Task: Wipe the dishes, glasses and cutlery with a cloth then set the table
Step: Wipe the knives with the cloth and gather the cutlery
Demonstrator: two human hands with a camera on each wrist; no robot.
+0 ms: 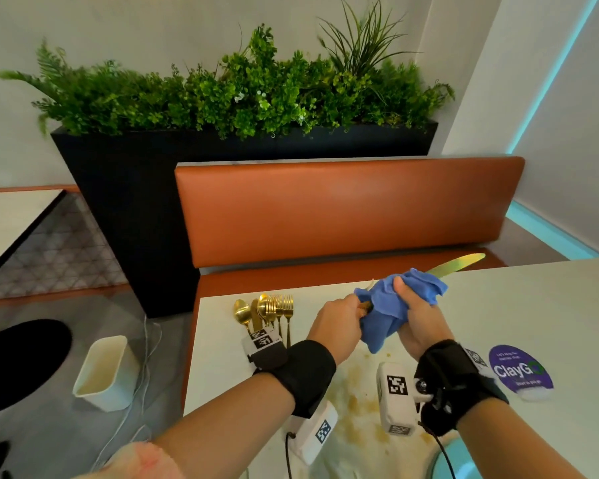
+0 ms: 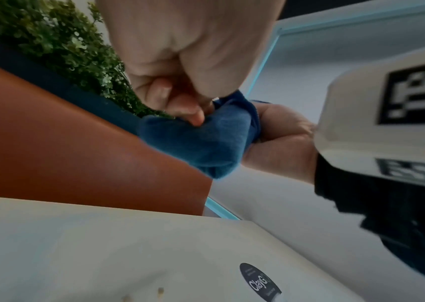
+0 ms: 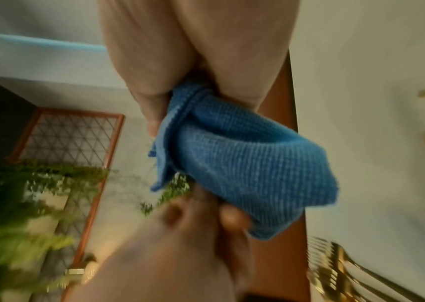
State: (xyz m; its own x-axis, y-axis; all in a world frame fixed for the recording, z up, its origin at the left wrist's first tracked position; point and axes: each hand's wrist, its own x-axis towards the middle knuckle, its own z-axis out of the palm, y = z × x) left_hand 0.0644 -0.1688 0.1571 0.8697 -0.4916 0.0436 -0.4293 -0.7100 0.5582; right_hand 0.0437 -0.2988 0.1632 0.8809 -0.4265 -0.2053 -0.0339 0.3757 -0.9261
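Above the white table (image 1: 533,305), my left hand (image 1: 346,314) grips the handle end of a gold knife (image 1: 459,262). My right hand (image 1: 412,305) grips a blue cloth (image 1: 384,305) bunched round the knife's middle, and the blade tip sticks out to the far right past the cloth. The left wrist view shows my left hand (image 2: 180,92) with fingers curled against the cloth (image 2: 206,143). The right wrist view has my right hand (image 3: 180,71) closed over the cloth (image 3: 245,163). A pile of gold spoons and forks (image 1: 267,309) lies at the table's far left corner.
Brownish stains (image 1: 357,402) mark the table between my wrists. A purple round sticker (image 1: 519,371) sits to the right. An orange bench (image 1: 343,209) and a black planter (image 1: 125,188) stand behind the table. A white bin (image 1: 104,371) is on the floor to the left.
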